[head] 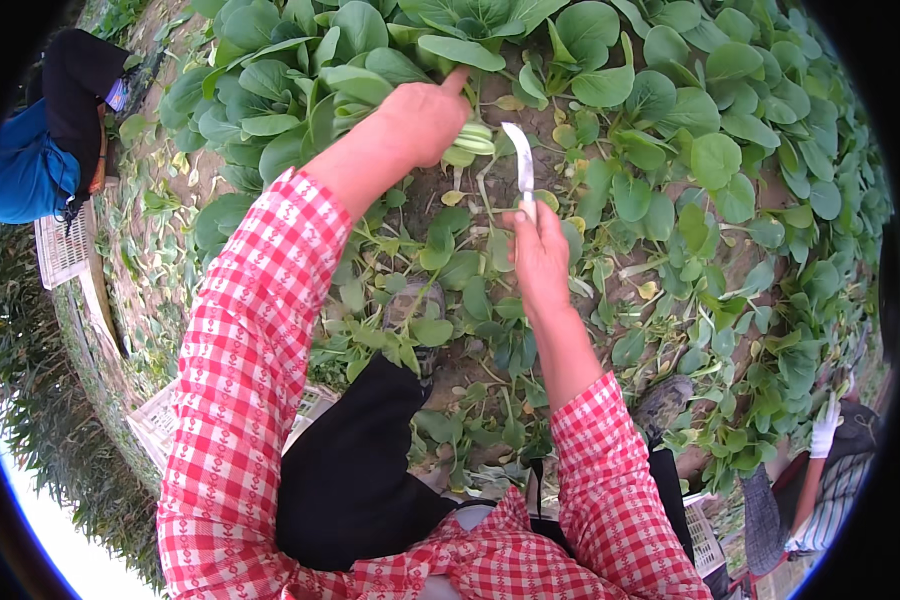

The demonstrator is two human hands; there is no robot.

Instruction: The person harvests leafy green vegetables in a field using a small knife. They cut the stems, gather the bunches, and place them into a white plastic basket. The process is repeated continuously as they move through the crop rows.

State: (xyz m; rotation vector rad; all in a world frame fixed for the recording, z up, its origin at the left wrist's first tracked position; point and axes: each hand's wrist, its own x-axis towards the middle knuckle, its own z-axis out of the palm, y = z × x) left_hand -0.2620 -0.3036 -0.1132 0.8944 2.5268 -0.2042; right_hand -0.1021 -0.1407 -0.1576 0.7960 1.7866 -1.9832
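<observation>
My left hand (429,116) is at the upper middle among leafy greens, its index finger extended to the stems under a leaf. Cut pale-green stem bases (471,141) stick out beside its palm, with leaves (356,86) on the other side; the palm faces away, but the hand appears closed around this bunch. My right hand (538,251) grips the handle of a small knife with a curved blade (523,157), pointing up and away from me, just right of the stem bases. The blade touches no plant. Rooted greens (604,75) stand beyond both hands.
Loose leaves and trimmings (457,262) litter the soil around my shoes (414,304). White plastic crates (64,247) stand at the left and near my legs. One person (26,165) is at the upper left; another, with a white glove (825,431), is at the lower right.
</observation>
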